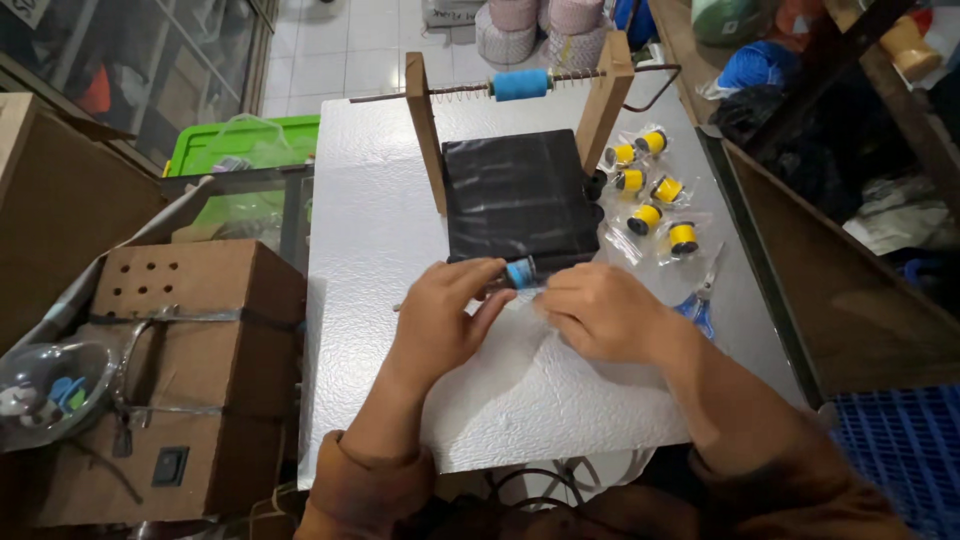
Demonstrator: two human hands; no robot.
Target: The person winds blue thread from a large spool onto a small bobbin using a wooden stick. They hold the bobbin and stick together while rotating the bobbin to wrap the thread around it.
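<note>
My left hand (440,320) and my right hand (600,310) meet over a white table (370,220). Between their fingertips is a small blue thread spool (520,272); both hands pinch it, and a clear wrapper around it shows faintly by the right fingers. Just beyond stands a wooden frame (424,130) with a metal rod carrying a larger blue spool (521,84), above a black block (515,195). Several small yellow spools in clear bags (648,185) lie to the right of the block.
Blue-handled scissors (700,300) lie right of my right hand. A cardboard box (195,370) with a switch and straps stands on the left, a green bin (250,145) behind it. Shelves with yarn (760,60) line the right side. Large yarn cones (540,25) stand on the floor beyond.
</note>
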